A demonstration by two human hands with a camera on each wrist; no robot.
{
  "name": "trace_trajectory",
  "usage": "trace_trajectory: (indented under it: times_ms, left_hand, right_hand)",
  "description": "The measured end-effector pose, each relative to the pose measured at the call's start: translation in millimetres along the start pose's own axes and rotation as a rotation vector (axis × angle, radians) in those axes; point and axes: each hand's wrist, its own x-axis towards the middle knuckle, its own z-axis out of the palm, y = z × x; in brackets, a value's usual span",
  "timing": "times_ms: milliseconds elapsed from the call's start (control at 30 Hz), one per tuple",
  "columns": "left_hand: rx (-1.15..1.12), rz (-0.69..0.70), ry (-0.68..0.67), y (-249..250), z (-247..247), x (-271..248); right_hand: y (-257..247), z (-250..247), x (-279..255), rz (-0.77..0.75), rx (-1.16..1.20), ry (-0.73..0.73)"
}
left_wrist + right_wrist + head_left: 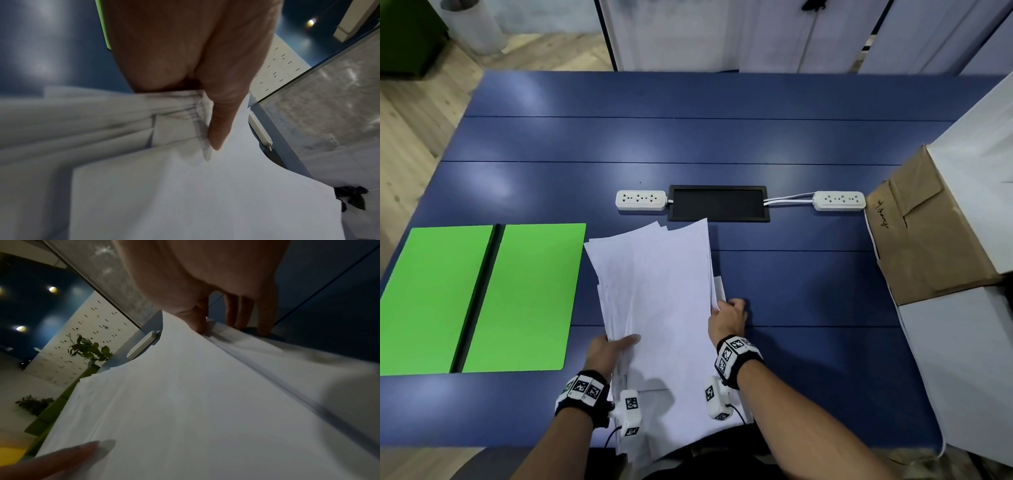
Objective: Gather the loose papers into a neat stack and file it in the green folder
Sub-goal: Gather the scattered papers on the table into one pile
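**Both hands on the paper stack, folder open beside it**

Nearest the person, the paper stack [657, 308] lies on the blue surface [808, 291], its near end hanging past the edge toward their lap. The sheets are uneven, fanned at the far corners. The left hand [609, 353] grips the stack's left edge, thumb on top and fingers tucked beneath; the left wrist view shows the thumb [222, 116] pressing into a bunched sheaf of edges. The right hand [727, 318] holds the right edge, thumb on the top sheet and fingers [265, 316] curled down the side to the surface.

Just left of the stack, the green folder [524, 298] lies open and flat, well short of touching the sheets.

Farther back sit a black cable hatch [718, 203] between two white power strips [641, 200]. At the right stands a cardboard box [924, 236].
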Motion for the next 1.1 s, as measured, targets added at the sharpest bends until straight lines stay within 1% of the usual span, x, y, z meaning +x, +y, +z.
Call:
trace_trajectory:
  times_ms: [100,233,333,433,500,600,667,733,800,867,933,1000,1100]
  left_hand:
    - [-0.031,0.010,-0.036,4,6,-3]
    - [-0.036,0.015,-0.028,1,5,1]
    - [-0.063,-0.004,-0.023,-2,4,5]
    - [-0.081,-0.027,-0.041,-3,5,7]
    - [-0.102,-0.029,-0.034,-3,6,7]
    - [-0.120,-0.049,-0.034,-4,7,8]
    - [-0.123,-0.074,-0.054,-4,7,9]
    - [-0.106,-0.098,-0.078,-1,9,6]
    - [-0.125,-0.115,-0.102,3,12,3]
    - [-0.174,-0.139,-0.092,5,13,4]
    - [-0.192,-0.146,-0.091,4,14,7]
    - [-0.163,-0.152,-0.091,6,16,5]
    - [-0.090,-0.144,-0.080,7,17,4]
  right_hand:
    - [-2,5,-4,0.052,0.090,-0.005]
    - [-3,0,-5,0.113,0.191,0.014]
    - [4,-8,-2,0.160,0.336,-0.058]
    - [11,-11,3,0.180,0.331,-0.160]
    - [10,-9,4,0.155,0.307,-0.162]
    - [3,-5,3,0.076,0.226,-0.144]
    - [-4,-4,0,0.037,0.186,-0.160]
    - [-8,-3,-2,0.034,0.178,-0.193]
    - [-13,-1,-4,0.075,0.227,-0.217]
    - [-15,1,-5,0.135,0.290,-0.231]
    - [-15,0,-5,0.189,0.304,-0.229]
    - [-12,-3,0,0.229,0.313,-0.261]
    - [-6,-5,6,0.248,0.351,-0.296]
